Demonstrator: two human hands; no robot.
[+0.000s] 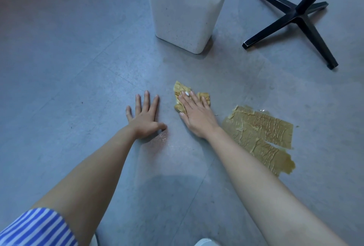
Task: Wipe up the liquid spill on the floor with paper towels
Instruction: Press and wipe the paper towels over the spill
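Striped sleeve (37, 228) nearest; left hand (144, 116) spread on floor (78, 68), right hand (197, 115) flat pressing towel (182, 88).

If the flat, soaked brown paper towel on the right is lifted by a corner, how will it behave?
The flat soaked brown paper towel looks saturated, so probably limp, clinging to the grey floor. A split shows near its lower strip, so it may tear. Pooled liquid at its edges suggests dripping.

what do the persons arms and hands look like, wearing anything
The left arm wears a blue and white striped fabric sleeve, seen at the bottom left corner; past it the forearm is bare. The right arm shows no sleeve in view. The left hand and right hand are ungloved, with no watch or bracelet visible.
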